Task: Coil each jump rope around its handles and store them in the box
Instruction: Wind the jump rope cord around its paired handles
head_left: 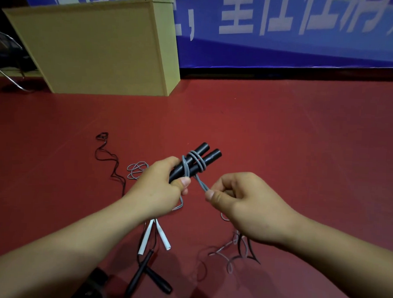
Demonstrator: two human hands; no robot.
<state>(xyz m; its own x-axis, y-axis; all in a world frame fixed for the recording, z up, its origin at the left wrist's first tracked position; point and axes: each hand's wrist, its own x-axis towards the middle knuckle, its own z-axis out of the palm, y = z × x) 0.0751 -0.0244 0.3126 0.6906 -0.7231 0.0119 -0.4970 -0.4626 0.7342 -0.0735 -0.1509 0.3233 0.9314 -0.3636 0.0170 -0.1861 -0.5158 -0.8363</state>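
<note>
Right now the left hand (160, 187) is holding two black handles (196, 163) side by side, with its fingers curled around their near ends and the thumb pressing on top. The far ends are sticking out past the fingers, up off the floor (293, 135). A grey rope (193, 163) is already going around the handles a few times, just past the left thumb.

The right hand (244, 207) is pinching the loose part of the rope between thumb and bent fingers, close to the handles. The short bit between the fingers and the handles is looking tight. The rest of the rope is hanging down under both hands and lying in messy loops (236, 252) on the floor below the right wrist. Another small bunch of grey loops (137, 170) is lying just left of the left hand.

The handles look hard and light, so one hand can squeeze them together easily. The rope looks thin, bendy and a bit smooth, so it could slip or spring loose if the pull goes soft. A good place to hold it is close to the handles, like now, keeping it tight.

Two white handles (155, 236) and two more black handles (148, 275) are lying on the floor under the left arm, and a thin dark rope (107, 158) is lying far left of the fingers. The tan box (94, 47) is standing far ahead of the hands, so nothing from this rope is stored yet.
</note>
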